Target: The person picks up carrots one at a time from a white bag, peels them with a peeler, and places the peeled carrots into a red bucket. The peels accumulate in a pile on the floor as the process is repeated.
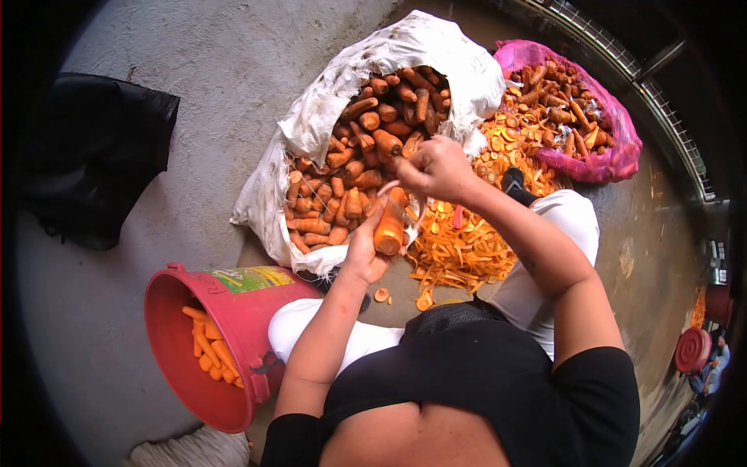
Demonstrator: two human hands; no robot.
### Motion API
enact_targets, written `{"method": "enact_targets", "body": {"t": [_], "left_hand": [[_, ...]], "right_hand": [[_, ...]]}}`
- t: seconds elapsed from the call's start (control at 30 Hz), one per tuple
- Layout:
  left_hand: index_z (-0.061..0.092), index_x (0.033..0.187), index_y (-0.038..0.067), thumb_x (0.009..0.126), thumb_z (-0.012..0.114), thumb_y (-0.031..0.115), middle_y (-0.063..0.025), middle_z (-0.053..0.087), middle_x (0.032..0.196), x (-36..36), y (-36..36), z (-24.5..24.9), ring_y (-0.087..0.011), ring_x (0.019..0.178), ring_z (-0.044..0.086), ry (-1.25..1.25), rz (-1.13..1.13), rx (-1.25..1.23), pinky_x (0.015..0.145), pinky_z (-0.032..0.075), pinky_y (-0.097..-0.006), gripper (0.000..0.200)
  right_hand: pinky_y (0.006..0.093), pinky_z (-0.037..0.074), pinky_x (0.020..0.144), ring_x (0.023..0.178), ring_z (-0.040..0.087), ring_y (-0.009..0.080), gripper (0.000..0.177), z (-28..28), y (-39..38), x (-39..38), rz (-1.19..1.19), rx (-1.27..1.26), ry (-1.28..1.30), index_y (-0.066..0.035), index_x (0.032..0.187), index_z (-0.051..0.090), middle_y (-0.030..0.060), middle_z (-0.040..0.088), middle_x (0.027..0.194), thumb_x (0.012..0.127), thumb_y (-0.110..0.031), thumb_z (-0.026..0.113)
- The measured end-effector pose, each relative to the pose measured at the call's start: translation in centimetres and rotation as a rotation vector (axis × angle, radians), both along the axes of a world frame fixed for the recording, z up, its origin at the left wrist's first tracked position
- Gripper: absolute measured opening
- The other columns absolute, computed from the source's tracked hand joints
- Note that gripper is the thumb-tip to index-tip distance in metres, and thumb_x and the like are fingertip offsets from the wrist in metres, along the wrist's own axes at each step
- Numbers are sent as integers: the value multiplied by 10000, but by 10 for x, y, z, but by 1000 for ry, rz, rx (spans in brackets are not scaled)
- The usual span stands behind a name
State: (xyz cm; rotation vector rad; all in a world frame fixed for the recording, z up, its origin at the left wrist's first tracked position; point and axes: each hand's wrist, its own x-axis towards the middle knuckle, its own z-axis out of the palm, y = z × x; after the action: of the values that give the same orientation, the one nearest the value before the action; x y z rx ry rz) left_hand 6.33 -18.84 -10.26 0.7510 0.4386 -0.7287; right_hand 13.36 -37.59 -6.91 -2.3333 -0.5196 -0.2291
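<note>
My left hand (369,251) is wrapped round a large carrot (390,226), its cut end toward me. Just above the carrot's far end is my right hand (436,167), its fingers curled; what it holds, if anything, is too blurred to make out. Behind both hands an open white sack (261,187) holds many unpeeled carrots (354,175). Orange peelings (459,253) and cut carrot ends lie heaped on the floor to the right of my hands. A red bucket (257,311) on the left has peeled carrots (210,342) inside.
At the back right stands a pink sack (622,148) of carrots and scraps. Black plastic (101,148) lies on the floor at the left, a pale sack (191,449) at the lower left. Far right are a red lid (692,349) and another person (714,366).
</note>
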Motion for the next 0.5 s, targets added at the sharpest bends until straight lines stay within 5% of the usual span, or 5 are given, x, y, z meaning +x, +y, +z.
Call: {"method": "enact_targets", "body": {"t": [0.17,0.27,0.37,0.5], "left_hand": [[538,1176,78,981,397,308,-54,636,1046,3,2,-14,-178,901,627,50,55,-12,631,521,-327,332],[566,1109,78,979,414,348,-51,643,958,0,4,-12,-162,759,628,30,0,34,546,498,-318,336],[549,1118,65,988,390,314,-72,640,908,2,9,-16,-174,727,631,-44,-66,-40,502,502,-303,323],[513,1187,36,1001,367,316,-99,605,848,-4,9,-9,-178,679,613,-126,-147,12,440,470,-252,367]], "right_hand": [[357,416,553,486,520,251,304,-6,13,-16,128,-8,-120,-86,477,591,69,517,472,754,-207,620],[358,402,535,479,506,255,307,-12,15,-17,136,-16,-186,-87,465,570,63,497,451,747,-196,624],[325,408,533,434,470,205,346,-13,15,-16,139,-43,-276,-107,449,561,33,469,414,779,-203,606],[329,434,550,359,339,111,464,-26,-13,15,-151,-393,-248,-165,398,515,-39,407,365,857,-226,542]]}}
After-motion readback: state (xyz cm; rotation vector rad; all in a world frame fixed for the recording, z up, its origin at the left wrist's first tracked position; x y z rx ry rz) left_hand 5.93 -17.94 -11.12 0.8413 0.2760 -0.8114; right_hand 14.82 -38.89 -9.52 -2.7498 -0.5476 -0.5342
